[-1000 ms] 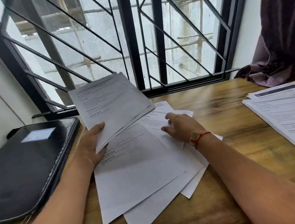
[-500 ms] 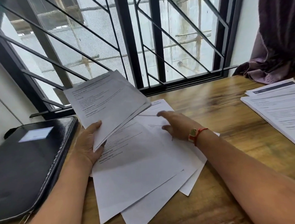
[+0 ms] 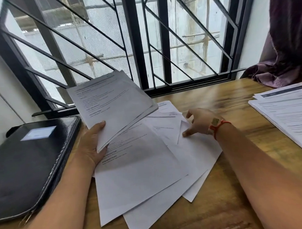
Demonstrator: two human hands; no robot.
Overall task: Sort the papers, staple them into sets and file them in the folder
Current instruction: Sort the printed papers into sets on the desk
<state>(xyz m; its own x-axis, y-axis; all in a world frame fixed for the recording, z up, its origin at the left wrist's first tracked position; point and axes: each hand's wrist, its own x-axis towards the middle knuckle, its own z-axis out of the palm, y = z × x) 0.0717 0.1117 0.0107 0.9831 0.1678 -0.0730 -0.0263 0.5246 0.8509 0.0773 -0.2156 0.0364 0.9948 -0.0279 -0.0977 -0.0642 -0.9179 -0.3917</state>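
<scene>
My left hand (image 3: pixel 91 143) grips a thin bundle of printed sheets (image 3: pixel 111 104) by its lower corner and holds it tilted up above the table. Under it, several loose white papers (image 3: pixel 140 168) lie fanned out on the wooden table (image 3: pixel 225 203). My right hand (image 3: pixel 198 122), with a red cord on the wrist, reaches over the far right part of that fan. Its fingers are spread and its thumb touches a sheet whose corner stands slightly lifted. A black zipped folder (image 3: pixel 28 164) lies shut at the left.
A second stack of printed papers (image 3: pixel 285 113) sits at the table's right edge. A dark purple cloth (image 3: pixel 286 53) hangs and bunches at the back right corner. A barred window (image 3: pixel 143 45) runs along the table's far side.
My right hand has slid to the right across the fanned papers and opened its fingers. The bundle in my left hand has stayed in about the same place.
</scene>
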